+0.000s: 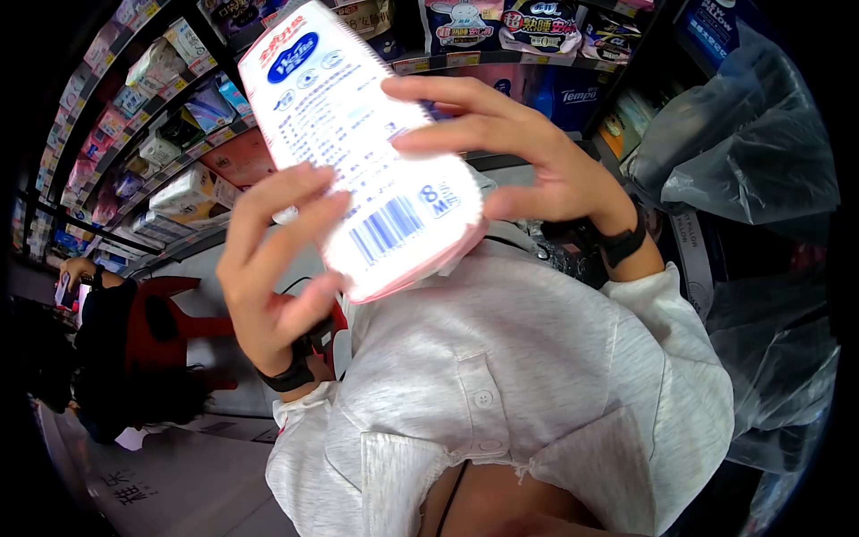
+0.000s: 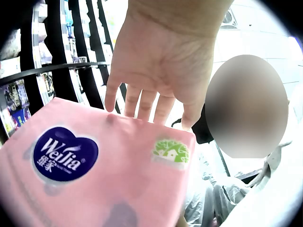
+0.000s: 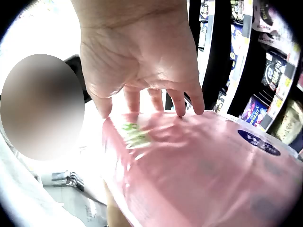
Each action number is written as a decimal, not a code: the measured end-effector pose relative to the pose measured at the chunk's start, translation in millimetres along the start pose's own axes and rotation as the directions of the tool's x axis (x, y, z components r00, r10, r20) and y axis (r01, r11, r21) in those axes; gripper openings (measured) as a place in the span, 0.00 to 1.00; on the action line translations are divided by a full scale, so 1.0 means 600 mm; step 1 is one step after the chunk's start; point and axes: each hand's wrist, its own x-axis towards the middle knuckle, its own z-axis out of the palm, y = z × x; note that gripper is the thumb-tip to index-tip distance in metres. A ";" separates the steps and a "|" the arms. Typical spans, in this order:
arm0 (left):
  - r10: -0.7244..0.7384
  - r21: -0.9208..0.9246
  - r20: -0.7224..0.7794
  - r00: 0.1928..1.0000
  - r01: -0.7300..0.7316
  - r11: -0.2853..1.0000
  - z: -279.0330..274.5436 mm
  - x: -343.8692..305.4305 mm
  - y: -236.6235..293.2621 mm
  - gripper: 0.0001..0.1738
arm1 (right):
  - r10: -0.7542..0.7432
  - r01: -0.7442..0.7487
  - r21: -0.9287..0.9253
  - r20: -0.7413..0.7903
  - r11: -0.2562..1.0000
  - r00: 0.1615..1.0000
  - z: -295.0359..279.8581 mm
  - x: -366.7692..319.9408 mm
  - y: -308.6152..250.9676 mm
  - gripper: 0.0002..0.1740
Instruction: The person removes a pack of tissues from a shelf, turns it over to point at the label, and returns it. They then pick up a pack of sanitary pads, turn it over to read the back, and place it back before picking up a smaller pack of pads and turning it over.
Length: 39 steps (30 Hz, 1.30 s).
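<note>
A pink and white WeiJia tissue pack (image 1: 385, 161) is tilted between my two hands, its white printed side with the barcode facing up in the head view. My left hand (image 1: 268, 259) touches its left side with spread fingers, the thumb by the lower corner. At the right side my right hand (image 1: 528, 161) lays its fingertips over the white side, with the thumb near the lower right edge. Both wrist views show fairly straight fingers meeting the edge of the pink face (image 2: 128, 165). The pack's underside is hidden in the head view.
Shelves of packaged goods (image 1: 170, 143) line the left, and more packs (image 1: 537, 27) fill shelves ahead. Clear plastic bags (image 1: 752, 143) hang at the right. A red chair (image 1: 161, 331) stands at the left, with another person's hand (image 1: 79, 268) close by.
</note>
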 end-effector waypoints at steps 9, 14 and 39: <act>-0.330 -0.269 -0.012 0.944 0.315 0.910 -0.052 -0.053 -0.161 0.42 | 0.425 -0.405 -0.133 0.216 0.905 0.879 0.094 -0.024 0.158 0.37; -0.465 -0.331 0.165 0.870 0.493 0.804 -0.093 -0.080 -0.170 0.62 | 0.636 -0.642 -0.010 0.153 0.767 0.757 0.089 -0.079 0.248 0.37; -0.136 -0.079 0.129 0.982 0.147 0.986 -0.029 -0.043 -0.186 0.42 | 0.423 -0.476 -0.160 -0.278 0.865 0.862 -0.047 0.003 0.072 0.24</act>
